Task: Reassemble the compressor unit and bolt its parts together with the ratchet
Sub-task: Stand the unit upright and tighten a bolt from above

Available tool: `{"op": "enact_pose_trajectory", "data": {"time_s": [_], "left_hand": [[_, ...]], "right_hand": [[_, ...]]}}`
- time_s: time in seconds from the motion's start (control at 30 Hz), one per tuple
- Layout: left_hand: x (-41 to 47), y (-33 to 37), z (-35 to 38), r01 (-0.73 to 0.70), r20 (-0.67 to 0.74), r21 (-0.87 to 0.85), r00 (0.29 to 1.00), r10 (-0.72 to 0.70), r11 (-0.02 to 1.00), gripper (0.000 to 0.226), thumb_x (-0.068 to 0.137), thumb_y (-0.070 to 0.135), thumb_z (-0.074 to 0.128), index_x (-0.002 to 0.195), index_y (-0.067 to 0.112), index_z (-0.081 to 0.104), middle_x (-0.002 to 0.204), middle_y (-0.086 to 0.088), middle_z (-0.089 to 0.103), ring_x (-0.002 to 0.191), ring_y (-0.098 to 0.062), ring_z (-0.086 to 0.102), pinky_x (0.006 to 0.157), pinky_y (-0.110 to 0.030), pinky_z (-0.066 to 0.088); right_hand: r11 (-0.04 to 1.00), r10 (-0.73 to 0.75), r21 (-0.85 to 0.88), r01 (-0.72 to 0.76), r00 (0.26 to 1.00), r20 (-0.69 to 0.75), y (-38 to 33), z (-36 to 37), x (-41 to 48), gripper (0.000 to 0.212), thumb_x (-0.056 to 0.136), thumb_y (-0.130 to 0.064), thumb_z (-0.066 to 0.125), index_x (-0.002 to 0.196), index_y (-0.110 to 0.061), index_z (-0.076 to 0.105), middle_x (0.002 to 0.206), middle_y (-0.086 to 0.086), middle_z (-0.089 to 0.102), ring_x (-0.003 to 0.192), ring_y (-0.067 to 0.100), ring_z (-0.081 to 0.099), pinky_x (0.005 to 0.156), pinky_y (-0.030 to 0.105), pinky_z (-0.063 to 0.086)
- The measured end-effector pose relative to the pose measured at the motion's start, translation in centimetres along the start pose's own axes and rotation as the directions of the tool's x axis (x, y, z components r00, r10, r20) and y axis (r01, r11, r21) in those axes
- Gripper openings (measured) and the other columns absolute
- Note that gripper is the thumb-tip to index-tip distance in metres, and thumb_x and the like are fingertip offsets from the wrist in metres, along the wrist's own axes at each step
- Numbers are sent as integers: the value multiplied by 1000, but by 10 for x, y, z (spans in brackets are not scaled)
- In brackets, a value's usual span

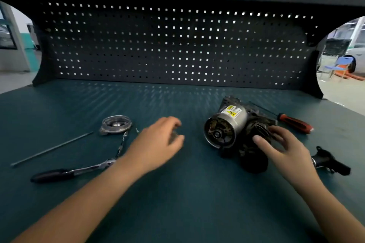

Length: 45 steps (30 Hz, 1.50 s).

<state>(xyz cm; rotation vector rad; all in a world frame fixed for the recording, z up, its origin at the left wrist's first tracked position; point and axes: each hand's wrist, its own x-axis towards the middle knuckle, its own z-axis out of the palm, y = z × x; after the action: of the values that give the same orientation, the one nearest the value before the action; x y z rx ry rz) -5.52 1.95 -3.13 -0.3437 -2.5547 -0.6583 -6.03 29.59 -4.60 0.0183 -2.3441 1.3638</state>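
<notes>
Teal-green, the counter (177, 193) runs back to a black perforated back panel (177, 45). Right of centre lies the silver cylindrical compressor unit (229, 126), on its side. Its open round end faces the person and a yellow warning label sits on top. Its dark, grimy rear part points to the right.

The right hand (284, 144) rests on that dark rear part with its fingers spread and fairly straight, the thumb against the near side of the housing. The left hand (160, 140) hovers over the counter to the left of the unit and apart from it. Its fingers are curled towards the thumb. Something small and pale shows as a blur between them, so whether this hand pinches anything cannot be told.

Further left, a round grey metal end cover (115, 124) lies flat on the counter. The black-handled ratchet (75, 171) lies near the left forearm, and its slim extension bar reaches up to the edge of the cover. A thin grey metal rod (51, 149) lies at a slant beside them, and a small bolt (136, 130) sits just right of the cover.

Behind the right hand lies a screwdriver with a red and black handle (292, 122). A black angular part (329, 161) lies near the right wrist.
</notes>
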Motion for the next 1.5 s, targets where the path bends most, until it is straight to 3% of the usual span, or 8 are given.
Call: {"op": "enact_pose_trajectory", "data": {"time_s": [0.17, 0.3, 0.43, 0.7, 0.9, 1.1, 1.3, 1.5], "left_hand": [[56, 43, 61, 35, 282, -179, 959, 17, 983, 81, 79, 47, 64, 143, 25, 19, 146, -4, 30, 127, -23, 42, 101, -31, 36], [63, 39, 85, 66, 207, -340, 978, 6, 938, 86, 74, 42, 72, 143, 28, 24, 138, -4, 41, 125, -20, 43, 93, -21, 32], [62, 29, 85, 4, 116, -316, 993, 35, 949, 77, 75, 41, 71, 140, 30, 31, 134, 0, 51, 120, -20, 49, 97, -31, 39], [56, 34, 83, 63, 36, -310, 998, -55, 949, 75, 72, 40, 72, 138, 31, 38, 124, 1, 60, 113, -22, 56, 90, -28, 42], [43, 46, 81, 102, 11, -307, 995, -104, 946, 74, 71, 42, 72, 136, 31, 39, 122, 2, 62, 111, -21, 57, 82, -24, 39], [22, 56, 72, 63, 15, -239, 998, -61, 969, 77, 71, 40, 73, 137, 24, 37, 122, -2, 61, 109, -22, 58, 82, -26, 41], [4, 66, 62, 80, 8, -256, 997, -81, 963, 69, 70, 45, 69, 129, 20, 43, 114, -3, 64, 103, -22, 59, 86, -33, 47], [-5, 75, 54, 157, 45, -344, 988, -151, 926, 72, 66, 46, 71, 129, 22, 47, 116, 1, 61, 106, -18, 57, 91, -34, 46]], "right_hand": [[935, 15, -355, 6, 998, 56, 1, 10, -27, 97, 61, -60, 72, 140, -23, 28, 130, 6, 53, 113, 25, 55, 92, 34, 43], [845, 42, -535, -3, 997, 60, 3, 20, -21, 105, 66, -67, 64, 145, -24, 9, 130, 4, 48, 115, 25, 53, 84, 31, 43], [829, 32, -559, 15, 997, 73, 5, 24, -17, 114, 62, -67, 68, 146, -24, 4, 129, 5, 45, 113, 25, 53, 82, 30, 44], [820, -123, -561, 112, 992, 18, 6, 18, -20, 85, 67, -60, 68, 134, -20, 33, 106, -3, 67, 101, 19, 62, 80, 27, 40], [845, -95, -527, 89, 995, 17, 6, 19, -26, 78, 69, -59, 67, 124, -17, 31, 114, 1, 53, 107, 24, 55, 80, 30, 41], [825, -150, -548, 138, 988, 22, 3, 5, -35, 55, 68, -57, 67, 83, -18, 30, 78, -2, 59, 86, 25, 62, 59, 28, 29], [723, -493, -568, 393, 870, -26, 0, -7, -57, 60, 42, -26, 90, 67, -10, 39, 47, 6, 55, 38, 30, 54, 38, 26, 31], [701, -518, -580, 416, 855, -13, -11, -22, -62, 49, 45, -26, 87, 77, 1, 61, 51, 10, 61, 42, 30, 59, 38, 32, 44]]}}
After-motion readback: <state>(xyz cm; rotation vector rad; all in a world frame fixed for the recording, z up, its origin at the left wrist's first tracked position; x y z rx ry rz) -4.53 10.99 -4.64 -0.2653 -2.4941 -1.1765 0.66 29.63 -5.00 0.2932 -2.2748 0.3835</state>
